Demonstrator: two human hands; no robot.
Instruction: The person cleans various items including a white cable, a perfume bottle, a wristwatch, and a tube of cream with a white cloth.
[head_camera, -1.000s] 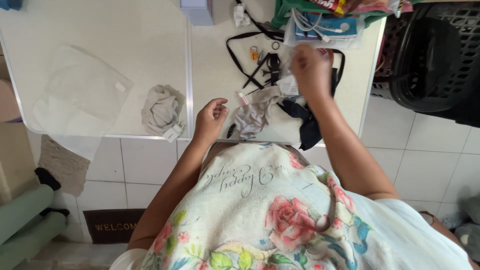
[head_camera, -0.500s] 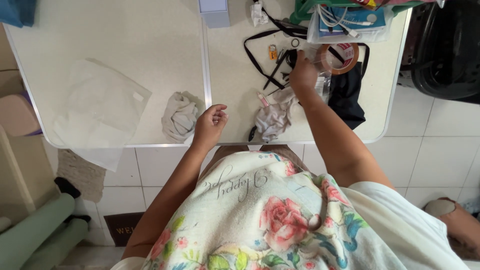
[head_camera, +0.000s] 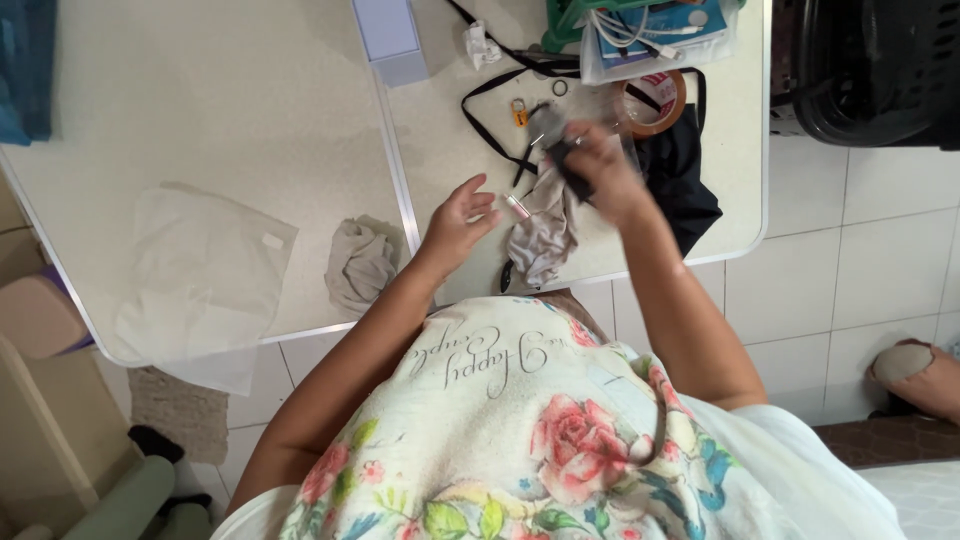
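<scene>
While gripped, cloth (head_camera: 545, 225) under rt hand (head_camera: 600, 175)

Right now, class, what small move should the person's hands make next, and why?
Probably bring the left hand across to steady the crumpled pale cloth. The right hand grips a dark item, too blurred to identify, just above that cloth, while the left hand hovers open beside it, holding nothing.

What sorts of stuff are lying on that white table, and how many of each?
Crumpled cloths: 2, grey and pale
Clear plastic bags: 1
Tape rolls: 1
Black straps: 1
Lilac boxes: 1
Black fabric: 1
Total: 7
</scene>
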